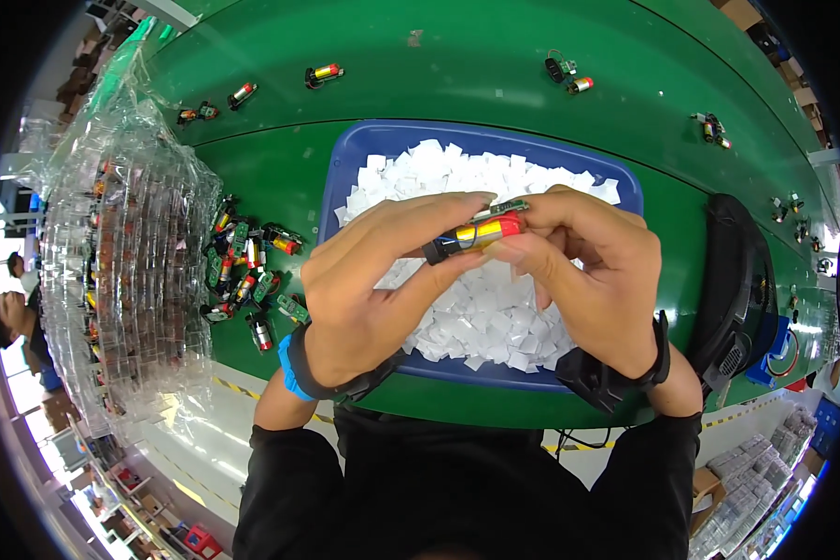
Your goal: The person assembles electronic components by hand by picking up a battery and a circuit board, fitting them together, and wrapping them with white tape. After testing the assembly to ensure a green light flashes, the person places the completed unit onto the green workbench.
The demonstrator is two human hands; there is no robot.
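My left hand (369, 280) and my right hand (602, 271) meet over a blue tub (481, 133). Pinched between them is a small battery assembly (476, 235), a yellow and red cylinder with a black end and thin wires. Its green circuit board (509, 206) lies along the upper side. My left thumb and fingers grip the black end and middle; my right thumb and forefinger press the red end. My other right fingers are curled and partly hidden. White square pieces (495, 327), which look like paper, fill the tub below.
More battery assemblies (243, 271) lie heaped left of the tub. Stacked clear plastic trays in wrap (140, 271) stand at the far left. Several assemblies (324, 74) are scattered along the green conveyor-like surface (457, 65) beyond. A black padded object (733, 289) sits at the right.
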